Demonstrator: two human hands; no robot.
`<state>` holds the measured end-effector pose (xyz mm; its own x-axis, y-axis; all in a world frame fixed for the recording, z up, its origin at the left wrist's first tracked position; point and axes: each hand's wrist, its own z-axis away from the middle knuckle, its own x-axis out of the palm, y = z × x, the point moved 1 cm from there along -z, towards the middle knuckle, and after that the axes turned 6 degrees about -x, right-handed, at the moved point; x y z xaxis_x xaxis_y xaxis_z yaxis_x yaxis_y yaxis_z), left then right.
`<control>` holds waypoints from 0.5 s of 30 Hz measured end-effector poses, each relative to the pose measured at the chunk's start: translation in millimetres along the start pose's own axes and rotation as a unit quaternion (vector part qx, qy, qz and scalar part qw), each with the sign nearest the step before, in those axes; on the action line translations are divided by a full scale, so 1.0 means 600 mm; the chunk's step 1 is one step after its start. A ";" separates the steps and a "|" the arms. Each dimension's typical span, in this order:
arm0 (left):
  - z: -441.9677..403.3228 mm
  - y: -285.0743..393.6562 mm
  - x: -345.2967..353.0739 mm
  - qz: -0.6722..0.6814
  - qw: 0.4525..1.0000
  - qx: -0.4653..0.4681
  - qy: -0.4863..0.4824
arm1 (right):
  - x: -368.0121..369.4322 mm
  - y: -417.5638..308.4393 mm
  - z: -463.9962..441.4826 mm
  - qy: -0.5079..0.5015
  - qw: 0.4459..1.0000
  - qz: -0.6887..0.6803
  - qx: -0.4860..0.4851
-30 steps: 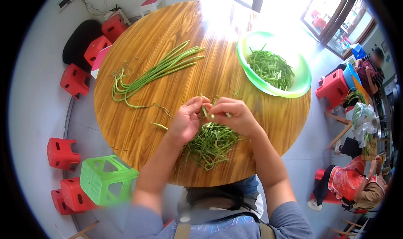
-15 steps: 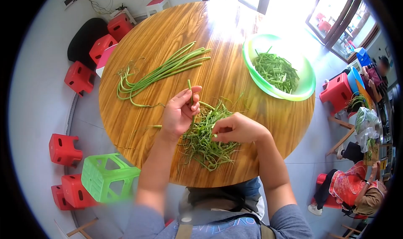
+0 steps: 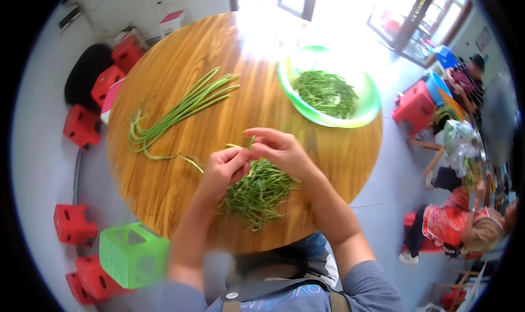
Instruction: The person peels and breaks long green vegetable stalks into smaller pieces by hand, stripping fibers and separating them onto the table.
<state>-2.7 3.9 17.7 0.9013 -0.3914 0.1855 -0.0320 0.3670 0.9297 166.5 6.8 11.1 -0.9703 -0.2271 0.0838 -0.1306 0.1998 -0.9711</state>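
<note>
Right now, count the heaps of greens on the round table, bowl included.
3: long stems, left; cut pieces in the bowl, far right; tangled heap at the near side, partly hidden by the left hand and right hand.

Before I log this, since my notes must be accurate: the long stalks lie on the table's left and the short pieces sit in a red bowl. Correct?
The bowl is green, not red, as the head view shows. The short pieces do sit in it, and the long stalks lie on the table's left.
</note>
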 end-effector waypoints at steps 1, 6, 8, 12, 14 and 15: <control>0.000 -0.005 0.006 -0.044 0.999 -0.010 -0.009 | -0.005 0.008 0.001 -0.016 1.000 0.013 0.000; -0.011 -0.014 0.004 -0.123 0.986 0.107 -0.026 | -0.013 0.007 0.000 0.046 0.996 -0.066 0.042; -0.011 -0.015 0.004 -0.135 0.986 0.098 -0.025 | -0.012 0.005 0.001 0.053 0.993 -0.091 0.059; -0.011 -0.016 0.007 -0.139 0.987 0.078 0.004 | -0.007 0.005 0.005 0.072 0.989 -0.122 0.038; -0.008 -0.012 0.009 -0.097 0.992 0.083 0.018 | -0.011 0.051 -0.002 0.067 0.994 -0.082 -0.008; -0.006 -0.010 0.008 -0.072 0.994 0.078 0.034 | -0.010 0.046 -0.003 0.045 0.991 0.069 -0.109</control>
<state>3.4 2.9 11.8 0.9284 -0.3702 0.0308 0.0367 0.1739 0.9841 168.3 15.5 -15.6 -0.9949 -0.0995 -0.0164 -0.0278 0.4263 -0.9042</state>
